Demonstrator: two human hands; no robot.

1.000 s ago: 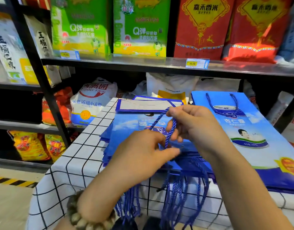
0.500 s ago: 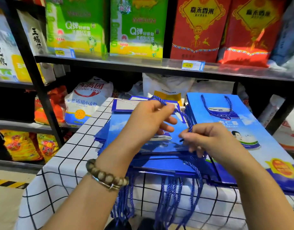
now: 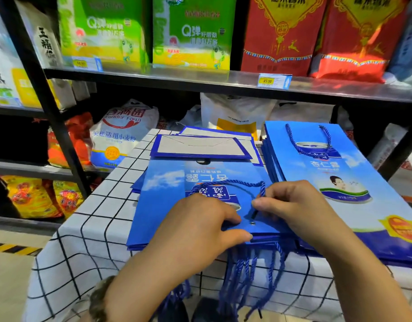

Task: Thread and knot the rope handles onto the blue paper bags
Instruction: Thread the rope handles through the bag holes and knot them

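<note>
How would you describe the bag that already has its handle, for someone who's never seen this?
Find the table with the black-and-white checked cloth below the shop shelves. On it, look at the top blue bag of the right-hand pile. Unlike the middle bag, whose rope the right hand pinches, its rope loop lies free at its far end.

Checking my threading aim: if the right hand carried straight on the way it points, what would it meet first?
Most likely the eyelet in the top bag. The right hand pinches the rope with its dark tip angled down at that hole, just short of it; the left hand grips the bag edge.
</note>
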